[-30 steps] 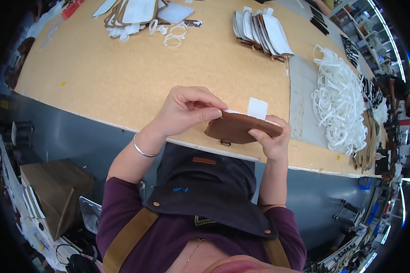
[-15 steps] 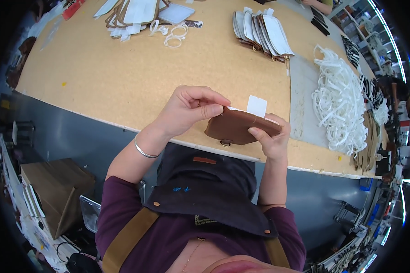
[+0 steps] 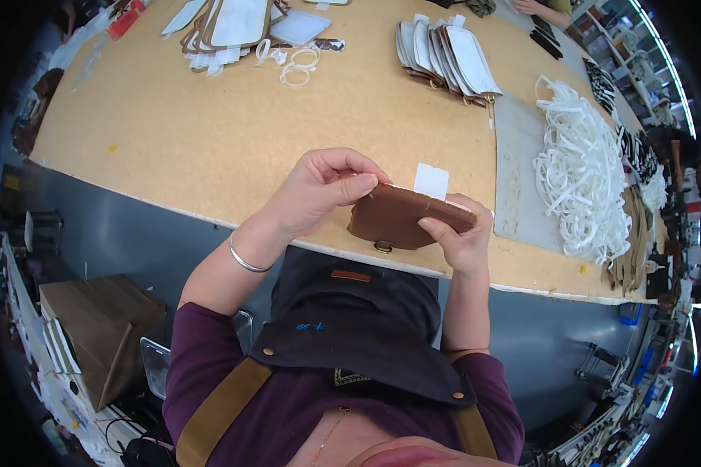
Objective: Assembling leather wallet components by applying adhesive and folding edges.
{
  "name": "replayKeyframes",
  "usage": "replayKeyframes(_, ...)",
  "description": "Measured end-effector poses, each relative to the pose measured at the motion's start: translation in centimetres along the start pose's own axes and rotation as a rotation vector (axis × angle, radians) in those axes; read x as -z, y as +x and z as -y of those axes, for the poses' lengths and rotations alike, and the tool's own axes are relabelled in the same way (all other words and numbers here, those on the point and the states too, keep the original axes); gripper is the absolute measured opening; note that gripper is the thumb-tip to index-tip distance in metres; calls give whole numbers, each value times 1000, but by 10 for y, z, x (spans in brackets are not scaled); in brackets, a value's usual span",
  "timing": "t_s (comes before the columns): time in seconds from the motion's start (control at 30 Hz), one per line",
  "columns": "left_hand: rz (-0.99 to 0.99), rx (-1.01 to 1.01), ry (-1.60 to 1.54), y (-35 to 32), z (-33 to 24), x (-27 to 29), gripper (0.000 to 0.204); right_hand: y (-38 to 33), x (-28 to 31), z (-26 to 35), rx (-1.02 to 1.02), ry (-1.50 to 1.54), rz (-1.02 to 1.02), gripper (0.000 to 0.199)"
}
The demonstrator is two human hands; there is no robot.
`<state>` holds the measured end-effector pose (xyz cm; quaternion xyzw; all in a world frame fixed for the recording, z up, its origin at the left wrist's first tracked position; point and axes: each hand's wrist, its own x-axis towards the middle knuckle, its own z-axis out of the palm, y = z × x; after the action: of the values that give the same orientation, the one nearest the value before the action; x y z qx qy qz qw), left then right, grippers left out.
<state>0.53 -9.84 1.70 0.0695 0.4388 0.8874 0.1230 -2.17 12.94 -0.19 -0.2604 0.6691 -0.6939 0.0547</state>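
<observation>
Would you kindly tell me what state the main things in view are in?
Left hand: pinching the brown piece near its upper left corner
Right hand: gripping its right end
Brown piece: held in both hands, tilted
White tab: projecting above its top edge
White strips: heaped, tangled
White-faced pieces: in overlapping piles

Tan tabletop point(image 3: 210, 140), grey section point(image 3: 514, 156) at right. On tan: white-and-brown stack point(image 3: 237, 23) far left, white loops point(image 3: 297, 67) just beside it, another stack point(image 3: 448, 58) right of middle, yellow scrap point(image 3: 113, 148) near left edge. On grey: big tangle of white strips point(image 3: 580, 171).
</observation>
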Motion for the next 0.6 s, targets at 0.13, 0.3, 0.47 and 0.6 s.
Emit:
replayKeyframes(0.13,-48,-2,312,2,-12,-13,9,0,-4,-1,-25,23,-23,20)
replayKeyframes(0.3,-26,71,321,3,-13,-12,7,0,-1,-1,-20,-2,26,21)
replayKeyframes(0.47,-26,63,161,4,-4,-10,9,-3,-2,0,-2,31,8,20)
replayKeyframes(0.6,-70,-73,247,2,18,-22,15,-2,4,-7,0,-11,-2,21)
